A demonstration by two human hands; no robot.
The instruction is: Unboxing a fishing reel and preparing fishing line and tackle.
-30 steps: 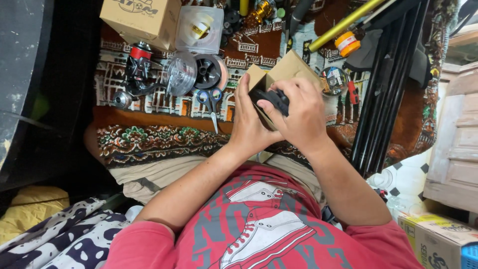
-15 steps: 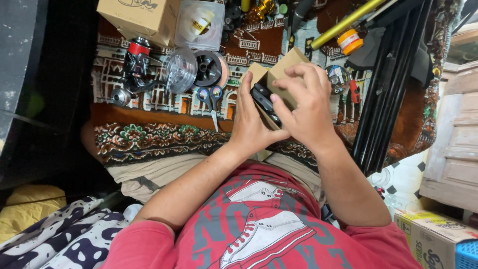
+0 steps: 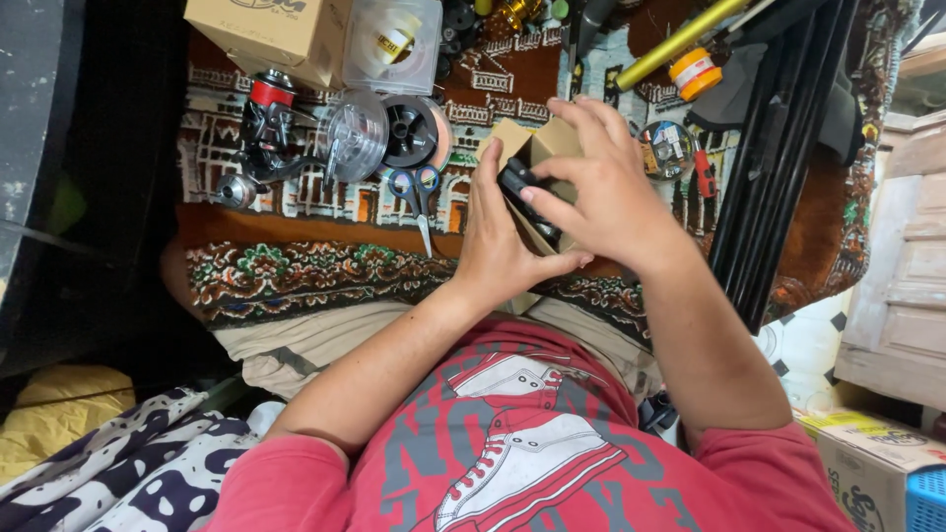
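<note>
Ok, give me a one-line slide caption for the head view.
Left hand and right hand hold a small cardboard box with a black object at its opening, above a patterned rug strewn with fishing gear.

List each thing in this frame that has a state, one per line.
small cardboard box: open, held in both hands
black object: partly inside the box
left hand: grip on the box
right hand: grip on the box
scissors: shut, flat on the rug
large cardboard box: closed
clear spool: lying on the rug

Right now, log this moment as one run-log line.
left hand: holds small cardboard box | right hand: grips black object at box opening | nearby: scissors on patterned rug
</note>
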